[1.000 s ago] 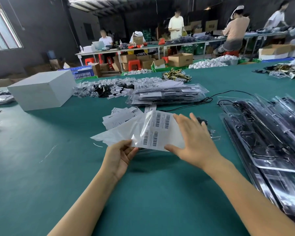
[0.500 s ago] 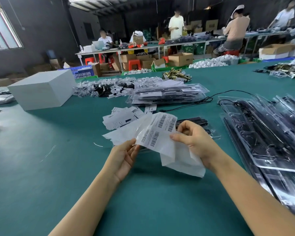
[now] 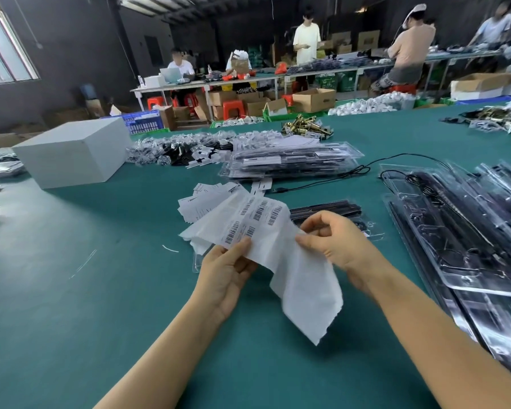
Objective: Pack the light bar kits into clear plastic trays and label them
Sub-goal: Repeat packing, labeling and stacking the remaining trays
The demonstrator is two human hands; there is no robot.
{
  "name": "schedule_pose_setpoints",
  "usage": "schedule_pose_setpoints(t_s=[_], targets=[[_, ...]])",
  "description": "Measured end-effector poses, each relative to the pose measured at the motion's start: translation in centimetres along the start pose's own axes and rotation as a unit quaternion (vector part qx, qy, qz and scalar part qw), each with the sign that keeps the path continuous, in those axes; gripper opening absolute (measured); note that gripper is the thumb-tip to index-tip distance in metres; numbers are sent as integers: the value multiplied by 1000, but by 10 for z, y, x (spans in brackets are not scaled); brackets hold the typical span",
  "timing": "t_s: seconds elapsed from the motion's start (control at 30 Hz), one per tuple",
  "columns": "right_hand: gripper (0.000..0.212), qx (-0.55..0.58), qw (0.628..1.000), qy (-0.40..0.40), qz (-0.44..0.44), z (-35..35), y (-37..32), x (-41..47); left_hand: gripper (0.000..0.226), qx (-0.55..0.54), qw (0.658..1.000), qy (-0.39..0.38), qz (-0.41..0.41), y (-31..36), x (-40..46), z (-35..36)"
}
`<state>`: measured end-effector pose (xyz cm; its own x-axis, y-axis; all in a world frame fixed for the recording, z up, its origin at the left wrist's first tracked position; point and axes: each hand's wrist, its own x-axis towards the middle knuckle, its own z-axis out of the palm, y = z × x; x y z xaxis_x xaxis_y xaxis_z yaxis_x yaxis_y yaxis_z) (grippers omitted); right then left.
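Hands lift the label sheet (image 3: 257,219) off the table: left hand (image 3: 227,270) pinches its edge, right hand (image 3: 334,246) fingers grasp the backing paper (image 3: 304,290), likely to peel

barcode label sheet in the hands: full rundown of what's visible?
The label sheet is thin white paper, printed labels with black barcodes on its upper part, lifted off the green table. The left hand pinches its lower left edge; the right hand pinches its right edge. A blank, limp backing portion hangs down between the hands, its lower edge ragged. The printed text is too small to read.
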<state>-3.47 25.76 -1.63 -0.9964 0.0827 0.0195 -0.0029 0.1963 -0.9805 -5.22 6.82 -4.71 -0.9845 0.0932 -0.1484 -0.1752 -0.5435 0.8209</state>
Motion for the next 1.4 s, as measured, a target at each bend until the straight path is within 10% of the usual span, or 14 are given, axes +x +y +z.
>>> schedule_pose_setpoints(t_s=[0.13,0.23,0.33,0.53,1.4], targets=[[15,-174,974,146,7,-30,-1,4,21,-21,1000,13,4,1,0,-2],[21,-449,850,258,-91,-29,-3,-3,19,1,1000,23,21,-2,-1,-1],[29,-482,792,254,-277,-3,-9,-12,18,36,999,10,40,-5,-3,1],[41,-320,900,38,-293,25,0,-15,32,13,997,-54,46,-4,-10,8],[7,-99,960,112,-238,33,6,-13,39,38,996,-79,28,-6,-14,10]])
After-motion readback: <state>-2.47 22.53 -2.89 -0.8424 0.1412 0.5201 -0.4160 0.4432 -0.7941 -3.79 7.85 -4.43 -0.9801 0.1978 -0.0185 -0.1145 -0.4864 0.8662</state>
